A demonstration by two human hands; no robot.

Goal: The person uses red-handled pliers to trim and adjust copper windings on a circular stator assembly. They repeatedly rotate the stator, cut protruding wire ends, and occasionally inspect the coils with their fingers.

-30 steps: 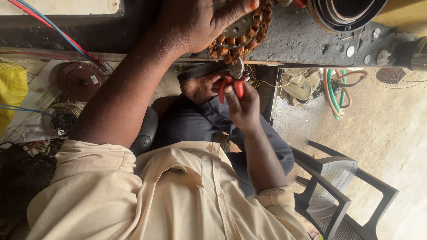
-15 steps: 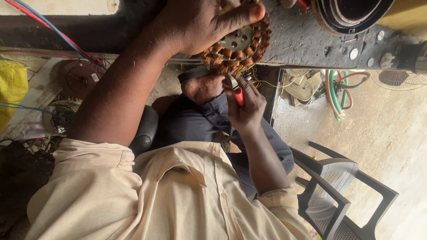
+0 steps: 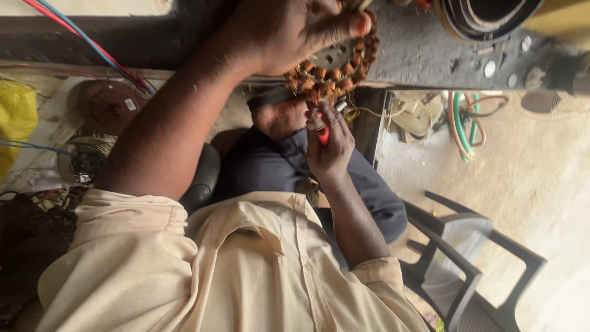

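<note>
Left hand: the left hand [image 3: 289,31] is gripping the motor stator [image 3: 344,64], fingers curled over its upper face and the thumb pressing on the rim, so it is closed firmly around the part.
Right hand: the right hand [image 3: 330,150] is closing around the red-handled pliers [image 3: 321,130], fingers wrapped round the handles; the tool is sitting fully inside the fist.
Stator position: the motor stator, a ring of copper-coloured coils around a grey metal centre, is hanging at the front edge of the table [image 3: 430,49], partly over the lap, and is being held tilted toward the body.
Key relation: the stator is lying directly above the right hand in the head view, just beyond the pliers' tip; the pliers' long axis is pointing straight up at the lower rim of the coil ring, and the tip is appearing to touch the windings there, though the contact itself is too small to confirm.
Nearer hand: the left hand is already on the stator; the right is reaching it only through the tool.
Surroundings: red and blue wires [image 3: 92,46] are running along the left, a green hose [image 3: 461,120] is lying on the floor, and a dark plastic chair [image 3: 467,264] is standing to the right.
</note>
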